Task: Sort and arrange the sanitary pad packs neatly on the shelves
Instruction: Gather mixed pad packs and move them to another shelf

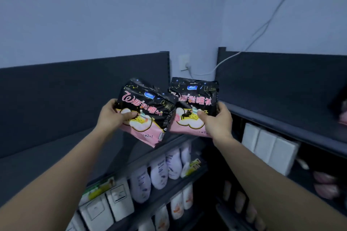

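Observation:
I hold two matching black-and-pink sanitary pad packs up in front of a shelf corner. My left hand (114, 114) grips the left pack (148, 112) by its left edge, thumb across the front; this pack tilts to the right. My right hand (216, 120) grips the right pack (193, 107) at its lower right, thumb on the front. The two packs overlap slightly in the middle. Both hang above the dark top shelf on the left (47, 155), touching nothing else.
The right-hand top shelf (281, 124) holds another dark and pink pack (340, 110) at the frame edge. Lower shelves carry white and lilac packs (159, 174), white boxes (116, 200) and white packs (270, 146). A wall socket (185, 63) with a white cable sits in the corner.

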`<state>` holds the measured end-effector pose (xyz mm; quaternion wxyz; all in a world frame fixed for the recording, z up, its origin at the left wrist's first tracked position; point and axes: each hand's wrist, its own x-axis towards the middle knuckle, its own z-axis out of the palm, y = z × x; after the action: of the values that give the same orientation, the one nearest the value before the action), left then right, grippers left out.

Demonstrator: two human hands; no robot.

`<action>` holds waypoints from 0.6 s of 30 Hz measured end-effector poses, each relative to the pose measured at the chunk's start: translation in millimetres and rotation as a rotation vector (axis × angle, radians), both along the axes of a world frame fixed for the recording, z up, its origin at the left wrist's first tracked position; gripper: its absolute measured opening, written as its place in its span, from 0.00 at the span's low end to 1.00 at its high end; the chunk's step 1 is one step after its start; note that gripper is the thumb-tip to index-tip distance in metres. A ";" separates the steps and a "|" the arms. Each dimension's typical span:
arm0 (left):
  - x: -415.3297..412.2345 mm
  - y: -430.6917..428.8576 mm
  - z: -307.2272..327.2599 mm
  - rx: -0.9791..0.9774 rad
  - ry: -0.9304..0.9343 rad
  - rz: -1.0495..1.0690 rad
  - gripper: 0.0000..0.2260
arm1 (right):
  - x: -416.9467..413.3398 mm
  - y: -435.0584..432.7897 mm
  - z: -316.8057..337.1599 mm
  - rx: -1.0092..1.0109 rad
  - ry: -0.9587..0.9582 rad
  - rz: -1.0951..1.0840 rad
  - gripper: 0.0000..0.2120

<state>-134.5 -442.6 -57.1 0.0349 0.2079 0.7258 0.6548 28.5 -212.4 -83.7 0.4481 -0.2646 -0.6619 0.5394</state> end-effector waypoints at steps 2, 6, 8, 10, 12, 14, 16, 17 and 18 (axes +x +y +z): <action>1.6 38.7 3.3 0.047 0.004 -0.036 0.21 | 19.8 28.0 4.0 0.007 0.001 -0.067 0.15; 6.5 118.6 3.7 0.100 -0.035 -0.151 0.22 | 57.4 84.7 7.2 0.010 0.004 -0.206 0.14; 10.2 159.2 2.2 0.113 -0.061 -0.214 0.22 | 75.2 113.2 6.8 0.008 -0.005 -0.287 0.14; 15.6 202.2 0.9 0.133 -0.084 -0.280 0.21 | 93.7 142.2 7.8 0.018 -0.009 -0.368 0.14; 22.6 246.8 -0.2 0.146 -0.096 -0.348 0.21 | 111.6 171.2 9.5 0.035 -0.018 -0.447 0.14; 32.9 290.9 0.9 0.159 -0.101 -0.411 0.17 | 128.8 200.1 11.5 0.053 -0.032 -0.519 0.15; 44.0 332.4 2.0 0.166 -0.112 -0.472 0.16 | 146.3 226.8 13.7 0.064 -0.050 -0.579 0.16; 49.1 352.6 2.4 0.161 -0.113 -0.507 0.17 | 155.4 238.9 15.4 0.064 -0.062 -0.604 0.16; 53.8 371.9 2.9 0.156 -0.109 -0.539 0.18 | 164.9 250.2 17.3 0.062 -0.066 -0.628 0.16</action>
<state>-80.6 -70.7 -54.2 0.2307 0.3601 0.5887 0.6860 193.3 37.8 -66.4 0.5789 -0.4596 -0.5783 0.3453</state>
